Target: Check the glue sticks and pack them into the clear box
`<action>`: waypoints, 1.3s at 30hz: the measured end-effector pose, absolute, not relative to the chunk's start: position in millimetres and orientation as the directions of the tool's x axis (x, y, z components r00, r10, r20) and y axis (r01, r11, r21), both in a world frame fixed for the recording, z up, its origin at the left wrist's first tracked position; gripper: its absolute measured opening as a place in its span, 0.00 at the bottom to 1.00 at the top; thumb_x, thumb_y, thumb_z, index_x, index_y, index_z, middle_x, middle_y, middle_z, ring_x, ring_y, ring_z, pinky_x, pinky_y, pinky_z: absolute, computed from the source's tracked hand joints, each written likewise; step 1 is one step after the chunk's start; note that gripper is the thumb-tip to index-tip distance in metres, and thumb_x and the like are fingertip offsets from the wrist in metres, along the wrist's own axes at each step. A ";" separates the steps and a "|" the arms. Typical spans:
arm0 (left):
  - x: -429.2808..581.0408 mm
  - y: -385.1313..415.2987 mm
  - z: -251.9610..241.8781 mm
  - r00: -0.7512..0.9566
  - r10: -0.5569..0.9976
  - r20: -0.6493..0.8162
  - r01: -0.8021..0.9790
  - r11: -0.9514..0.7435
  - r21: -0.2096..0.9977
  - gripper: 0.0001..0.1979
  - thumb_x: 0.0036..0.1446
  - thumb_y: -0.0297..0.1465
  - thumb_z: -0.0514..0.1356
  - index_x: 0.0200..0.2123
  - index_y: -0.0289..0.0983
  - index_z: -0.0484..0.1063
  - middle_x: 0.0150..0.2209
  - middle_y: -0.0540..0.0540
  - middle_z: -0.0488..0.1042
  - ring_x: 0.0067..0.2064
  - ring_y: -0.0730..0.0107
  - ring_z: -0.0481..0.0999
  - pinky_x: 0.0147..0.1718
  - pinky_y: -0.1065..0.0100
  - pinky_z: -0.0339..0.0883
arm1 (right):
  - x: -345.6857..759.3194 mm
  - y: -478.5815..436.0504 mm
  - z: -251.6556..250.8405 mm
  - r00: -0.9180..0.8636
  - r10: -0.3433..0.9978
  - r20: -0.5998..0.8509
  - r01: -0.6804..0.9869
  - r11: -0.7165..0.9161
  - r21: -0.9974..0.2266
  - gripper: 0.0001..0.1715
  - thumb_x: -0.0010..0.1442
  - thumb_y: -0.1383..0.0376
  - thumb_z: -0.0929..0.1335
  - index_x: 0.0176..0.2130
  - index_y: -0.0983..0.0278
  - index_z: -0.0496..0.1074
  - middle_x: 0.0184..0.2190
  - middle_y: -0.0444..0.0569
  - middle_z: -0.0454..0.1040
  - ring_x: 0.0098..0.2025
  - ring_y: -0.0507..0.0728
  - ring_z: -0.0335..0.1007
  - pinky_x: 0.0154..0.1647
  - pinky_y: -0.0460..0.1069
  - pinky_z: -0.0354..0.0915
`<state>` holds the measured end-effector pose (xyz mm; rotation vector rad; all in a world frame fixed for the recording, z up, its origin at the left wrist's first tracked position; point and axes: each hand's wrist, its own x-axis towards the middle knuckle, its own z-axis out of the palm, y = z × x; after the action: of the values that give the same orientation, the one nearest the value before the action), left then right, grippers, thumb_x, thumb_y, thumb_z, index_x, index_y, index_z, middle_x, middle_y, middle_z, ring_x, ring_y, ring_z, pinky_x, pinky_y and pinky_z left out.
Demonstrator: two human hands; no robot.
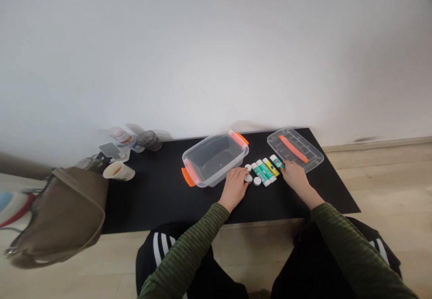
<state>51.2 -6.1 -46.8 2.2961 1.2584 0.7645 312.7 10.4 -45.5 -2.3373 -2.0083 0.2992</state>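
In the head view, several glue sticks (264,172) with white ends lie side by side on the black table, with green and yellow labels. My right hand (294,177) is closed at the lower end of the rightmost green glue stick (276,161), which lies slightly apart. My left hand (234,185) has its fingers curled around a small white round piece (248,178) left of the row. Two more white round pieces (257,181) are close by. Beyond my left hand stands an uncovered clear plastic box (202,179) with orange latches, no contents visible. Its clear lid (310,148) with an orange handle lies to the right.
The black table (148,204) stands against a white wall. At its left are a paper cup (126,173) with a drink, a dark-looking jar (149,141), a white bottle (119,134) and a phone-like white object (111,150). A brown bag (70,213) hangs over the left end.
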 end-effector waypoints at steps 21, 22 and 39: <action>48.7 -30.1 -8.7 0.299 0.931 -0.212 -0.571 0.352 0.742 0.16 0.53 0.35 0.68 0.44 0.35 0.73 0.44 0.44 0.77 0.47 0.65 0.77 0.59 0.54 0.64 | 273.0 -48.3 -16.5 -0.299 0.954 -0.024 0.374 0.094 -0.923 0.21 0.62 0.58 0.65 0.53 0.60 0.68 0.49 0.52 0.73 0.50 0.59 0.70 0.49 0.54 0.68; 48.7 -30.4 -8.1 0.294 0.933 -0.209 -0.560 0.345 0.753 0.16 0.53 0.35 0.68 0.43 0.35 0.73 0.44 0.44 0.77 0.47 0.66 0.77 0.59 0.53 0.64 | 273.7 -48.9 -16.4 -0.296 0.955 -0.030 0.420 0.101 -0.902 0.21 0.62 0.59 0.65 0.54 0.60 0.68 0.48 0.52 0.73 0.48 0.59 0.71 0.48 0.54 0.68; 47.1 -32.4 -13.9 0.232 0.952 -0.199 -0.374 0.276 0.885 0.20 0.45 0.31 0.72 0.43 0.35 0.75 0.44 0.43 0.78 0.47 0.64 0.77 0.54 0.57 0.68 | 268.8 -55.1 -2.7 -0.322 0.930 0.178 0.656 0.354 -0.667 0.18 0.62 0.61 0.64 0.51 0.59 0.71 0.44 0.53 0.75 0.47 0.61 0.71 0.49 0.54 0.66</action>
<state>47.1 -32.4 -13.9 0.8167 0.8818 1.0662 268.8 -55.1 -2.7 -1.3741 -2.0792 0.6623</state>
